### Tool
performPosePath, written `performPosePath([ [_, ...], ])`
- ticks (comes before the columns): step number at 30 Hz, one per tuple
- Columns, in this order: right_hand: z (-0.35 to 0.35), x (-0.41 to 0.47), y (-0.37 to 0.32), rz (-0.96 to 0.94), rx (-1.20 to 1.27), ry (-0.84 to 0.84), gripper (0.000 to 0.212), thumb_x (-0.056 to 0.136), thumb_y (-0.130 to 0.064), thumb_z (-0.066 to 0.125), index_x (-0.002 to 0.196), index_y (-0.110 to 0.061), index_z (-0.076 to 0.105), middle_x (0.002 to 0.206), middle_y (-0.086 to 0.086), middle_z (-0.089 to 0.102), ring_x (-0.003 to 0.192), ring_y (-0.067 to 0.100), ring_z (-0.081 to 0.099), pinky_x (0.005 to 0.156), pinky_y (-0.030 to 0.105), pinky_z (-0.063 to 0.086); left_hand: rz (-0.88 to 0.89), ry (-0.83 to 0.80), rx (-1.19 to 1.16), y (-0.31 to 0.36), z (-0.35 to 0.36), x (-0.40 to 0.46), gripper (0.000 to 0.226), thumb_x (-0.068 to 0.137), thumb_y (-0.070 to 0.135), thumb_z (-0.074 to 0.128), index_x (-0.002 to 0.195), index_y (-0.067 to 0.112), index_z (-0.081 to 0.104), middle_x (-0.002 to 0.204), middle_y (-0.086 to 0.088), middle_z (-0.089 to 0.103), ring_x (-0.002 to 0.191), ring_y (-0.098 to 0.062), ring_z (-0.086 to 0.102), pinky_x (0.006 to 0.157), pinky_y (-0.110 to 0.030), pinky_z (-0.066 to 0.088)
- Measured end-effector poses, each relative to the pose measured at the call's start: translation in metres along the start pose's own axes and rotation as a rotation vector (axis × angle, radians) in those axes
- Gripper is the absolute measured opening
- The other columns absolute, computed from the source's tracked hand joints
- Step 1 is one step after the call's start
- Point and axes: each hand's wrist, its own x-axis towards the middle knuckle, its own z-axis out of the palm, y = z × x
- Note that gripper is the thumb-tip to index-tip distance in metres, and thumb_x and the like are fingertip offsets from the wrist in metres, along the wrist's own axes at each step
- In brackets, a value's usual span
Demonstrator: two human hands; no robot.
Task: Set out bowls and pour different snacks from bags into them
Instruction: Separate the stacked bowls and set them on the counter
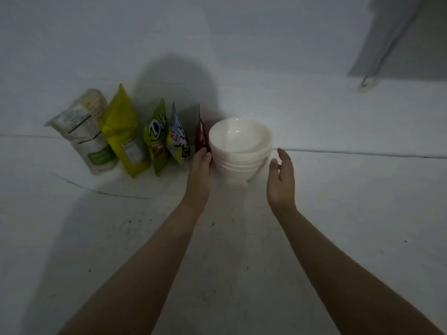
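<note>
At the far edge of the floor, against the wall, five snack bags (125, 136) are propped upright in a row. Just right of them, the stack of bowls (240, 147) stands mouth-up (axis vertical), flanked by the left hand (199, 175), flat and touching, and the right hand (281, 182), spread and apart.

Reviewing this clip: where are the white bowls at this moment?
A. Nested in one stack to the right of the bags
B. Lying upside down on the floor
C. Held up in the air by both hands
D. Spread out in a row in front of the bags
A: the bowls sit nested in one upright stack just right of the row of snack bags, with the left hand and right hand open on either side.
</note>
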Motion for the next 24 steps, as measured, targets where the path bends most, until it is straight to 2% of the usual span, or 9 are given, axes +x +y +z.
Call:
performPosePath([
  [4,0.016,0.025,-0.007,0.215,0.154,-0.086,0.062,0.103,-0.052,0.032,0.156,-0.023,0.022,0.161,0.001,0.028,0.148,0.020,0.027,0.121,0.045,0.025,-0.061,-0.039,0.018,-0.001,0.023,0.019,0.045,0.105,0.039,0.032,0.148,0.025,0.033,0.138,0.009,0.043,0.129,-0.013,0.041,0.103,-0.028,0.032],
  [8,0.023,0.042,-0.021,0.374,0.264,-0.122,0.084,0.080,-0.075,0.034,0.153,-0.035,0.023,0.159,-0.006,0.032,0.144,0.021,0.033,0.115,0.055,0.033,-0.049,-0.006,0.008,-0.011,0.034,0.033,0.046,0.105,0.036,0.034,0.149,0.026,0.027,0.142,0.007,0.041,0.136,-0.018,0.039,0.114,-0.035,0.031],
  [10,0.019,0.050,-0.027,0.411,0.237,-0.157,0.077,0.082,-0.061,0.045,0.152,-0.034,0.025,0.150,-0.003,0.043,0.132,0.023,0.046,0.108,0.057,0.042,-0.054,0.006,-0.019,-0.016,0.036,0.035,0.048,0.105,0.036,0.032,0.151,0.027,0.023,0.148,0.006,0.038,0.138,-0.017,0.037,0.118,-0.041,0.027],
  [12,0.015,0.052,-0.036,0.442,0.217,-0.207,0.067,0.089,-0.038,0.049,0.151,-0.030,0.024,0.126,-0.004,0.054,0.104,0.019,0.055,0.097,0.060,0.050,-0.045,0.016,-0.031,-0.016,0.039,0.031,0.048,0.105,0.037,0.030,0.152,0.027,0.021,0.153,0.003,0.035,0.140,-0.018,0.035,0.119,-0.044,0.025],
  [14,0.011,0.047,-0.047,0.469,0.185,-0.230,0.062,0.093,-0.022,0.046,0.151,-0.024,0.024,0.100,-0.011,0.050,0.081,0.011,0.050,0.091,0.059,0.052,-0.029,0.055,-0.045,-0.017,0.041,0.021,0.049,0.105,0.038,0.028,0.152,0.025,0.021,0.154,0.001,0.033,0.140,-0.017,0.034,0.119,-0.044,0.025],
  [17,0.003,0.021,-0.065,0.487,0.155,-0.261,0.061,0.093,-0.016,0.044,0.150,-0.024,0.024,0.093,-0.013,0.045,0.079,0.010,0.046,0.086,0.054,0.053,0.002,0.160,-0.048,-0.017,0.039,-0.015,0.059,0.096,0.055,0.033,0.149,0.031,0.025,0.149,0.006,0.036,0.136,-0.012,0.036,0.117,-0.038,0.029],
  [20,-0.008,-0.024,-0.075,0.483,0.175,-0.277,0.061,0.094,-0.013,0.044,0.150,-0.026,0.024,0.095,-0.014,0.045,0.080,0.009,0.046,0.090,0.057,0.053,0.052,0.216,-0.047,-0.008,0.025,-0.063,0.067,0.082,0.065,0.036,0.145,0.041,0.028,0.144,0.013,0.038,0.133,-0.007,0.039,0.110,-0.030,0.034],
  [22,-0.011,-0.054,-0.079,0.480,0.192,-0.266,0.057,0.094,-0.012,0.044,0.147,-0.027,0.029,0.097,-0.014,0.047,0.082,0.009,0.047,0.090,0.056,0.052,0.034,0.230,-0.070,0.001,0.010,-0.089,0.068,0.083,0.062,0.040,0.146,0.038,0.031,0.146,0.010,0.040,0.133,-0.011,0.042,0.109,-0.033,0.038],
  [24,-0.008,-0.081,-0.085,0.482,0.198,-0.270,0.054,0.094,-0.012,0.044,0.144,-0.029,0.031,0.099,-0.015,0.047,0.085,0.009,0.047,0.091,0.056,0.053,-0.013,0.252,-0.095,0.013,-0.008,-0.109,0.054,0.092,0.051,0.046,0.142,0.033,0.034,0.141,0.005,0.046,0.127,-0.015,0.048,0.100,-0.032,0.045],
])
